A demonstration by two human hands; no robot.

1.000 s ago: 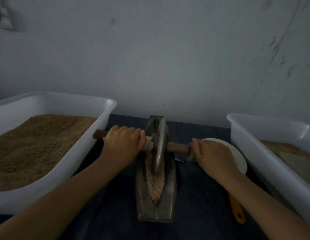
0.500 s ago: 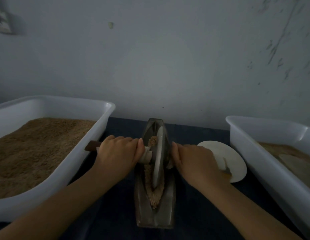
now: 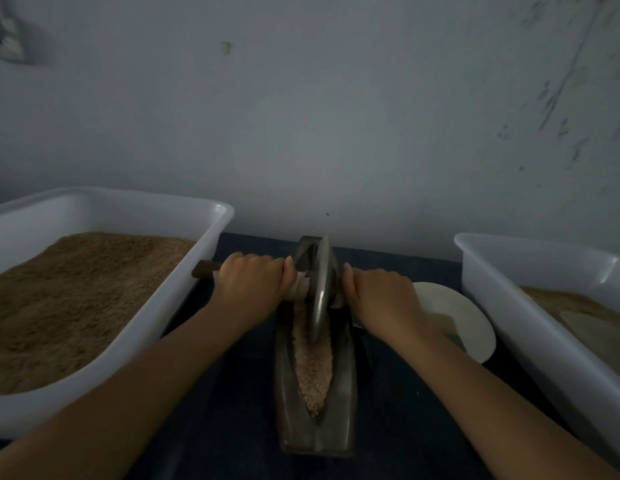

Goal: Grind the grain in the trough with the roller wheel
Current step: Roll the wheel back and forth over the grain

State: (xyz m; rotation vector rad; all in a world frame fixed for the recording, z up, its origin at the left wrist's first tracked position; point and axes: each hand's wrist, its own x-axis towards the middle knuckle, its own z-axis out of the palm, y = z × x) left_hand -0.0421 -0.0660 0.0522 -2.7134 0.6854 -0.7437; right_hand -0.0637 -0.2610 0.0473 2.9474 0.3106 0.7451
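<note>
A dark metal boat-shaped trough (image 3: 346,403) lies lengthwise on the table in front of me, with pale crushed grain (image 3: 313,368) along its groove. A metal roller wheel (image 3: 320,289) stands on edge in the far half of the trough. Its wooden axle handle (image 3: 204,270) sticks out to the left. My left hand (image 3: 253,282) grips the axle left of the wheel. My right hand (image 3: 379,299) grips the axle on the right side, close against the wheel, hiding that end.
A large white tub (image 3: 183,292) of brown grain stands at the left, close to the handle's end. Another white tub (image 3: 530,323) with ground meal stands at the right. A white plate (image 3: 471,317) lies between my right hand and that tub. A grey wall is just behind.
My right hand slid inward along the axle until it sat against the wheel. The wheel has since rolled away from me toward the trough's far end.
</note>
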